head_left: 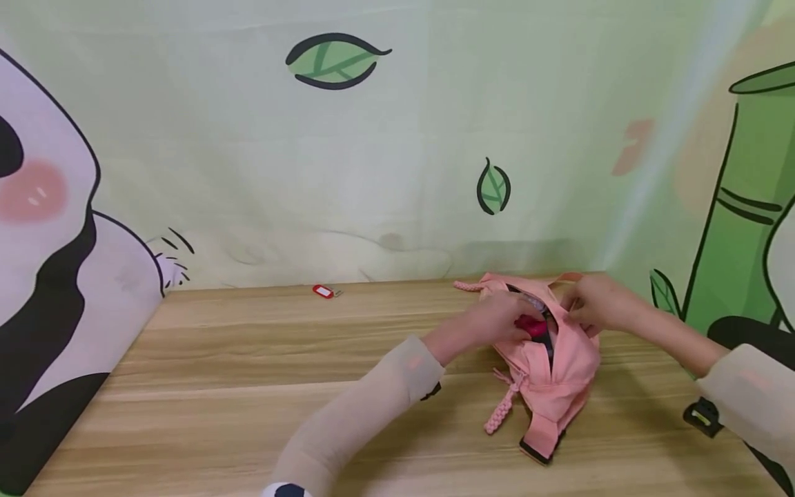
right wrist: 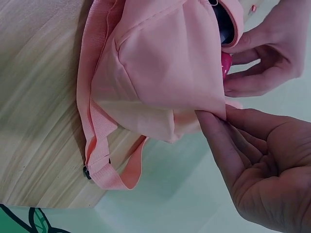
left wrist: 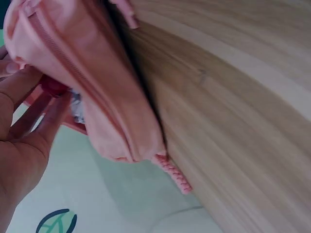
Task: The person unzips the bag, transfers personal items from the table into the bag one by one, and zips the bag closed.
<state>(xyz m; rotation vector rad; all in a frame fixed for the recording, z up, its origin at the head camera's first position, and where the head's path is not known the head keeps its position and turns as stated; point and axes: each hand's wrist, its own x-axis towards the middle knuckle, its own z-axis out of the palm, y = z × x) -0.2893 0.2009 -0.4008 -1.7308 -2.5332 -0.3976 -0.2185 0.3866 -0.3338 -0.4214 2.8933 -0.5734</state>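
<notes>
A pink fabric bag (head_left: 574,355) with straps and braided pulls lies at the right of the table, its zipped mouth spread apart. My left hand (head_left: 484,321) is at this mouth and pinches a dark pink-red item (right wrist: 226,64), partly inside; its kind cannot be made out. Something silvery (left wrist: 77,107) shows beside it in the left wrist view. With thumb and fingers my right hand (right wrist: 269,160) pinches the fabric at the opening's other edge. The rest of the bag's contents is hidden.
A red key tag (head_left: 323,291) with a metal ring lies near the table's back edge, left of the bag. Behind the wooden table (head_left: 248,359) hangs a printed cloth (head_left: 248,172) with leaves, bamboo and a panda. One bag strap (head_left: 542,435) trails toward the front.
</notes>
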